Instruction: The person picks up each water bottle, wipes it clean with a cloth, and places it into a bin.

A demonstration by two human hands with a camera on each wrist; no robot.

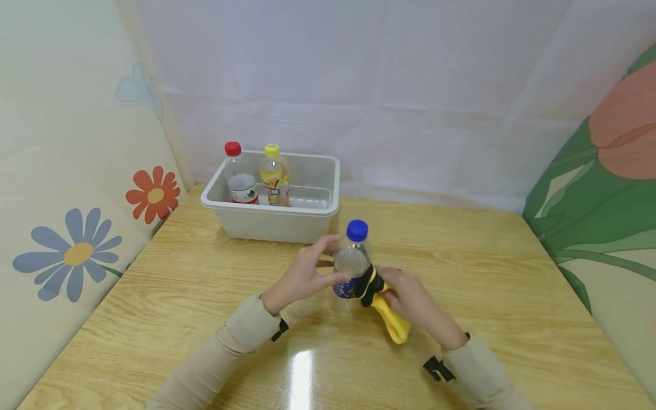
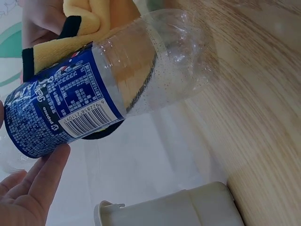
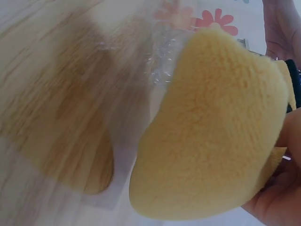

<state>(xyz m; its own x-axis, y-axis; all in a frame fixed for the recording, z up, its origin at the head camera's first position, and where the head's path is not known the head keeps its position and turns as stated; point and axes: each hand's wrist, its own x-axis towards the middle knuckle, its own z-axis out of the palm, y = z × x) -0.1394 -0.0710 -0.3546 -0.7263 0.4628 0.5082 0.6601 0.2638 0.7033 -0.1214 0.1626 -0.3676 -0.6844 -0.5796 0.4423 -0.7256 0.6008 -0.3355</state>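
Note:
A clear plastic bottle (image 1: 352,259) with a blue cap and a blue label (image 2: 66,103) stands roughly upright, its base at or just above the tabletop. My left hand (image 1: 310,267) holds it from the left, thumb and fingers on opposite sides around the label and shoulder. From the right, my right hand (image 1: 410,293) grips a folded yellow cloth (image 3: 211,127) with a black edge. The cloth lies against the bottle's right side at the label, and a loose yellow end hangs below the hand. Cloth hides part of the label.
Behind and left of the bottle, a light grey plastic bin (image 1: 271,225) stands on the wooden table (image 1: 461,256). Inside are a red-capped bottle (image 1: 238,176) and a yellow-capped bottle (image 1: 271,173), with another bottle partly hidden behind the latter. Flower-printed side panels and a white backdrop border the table.

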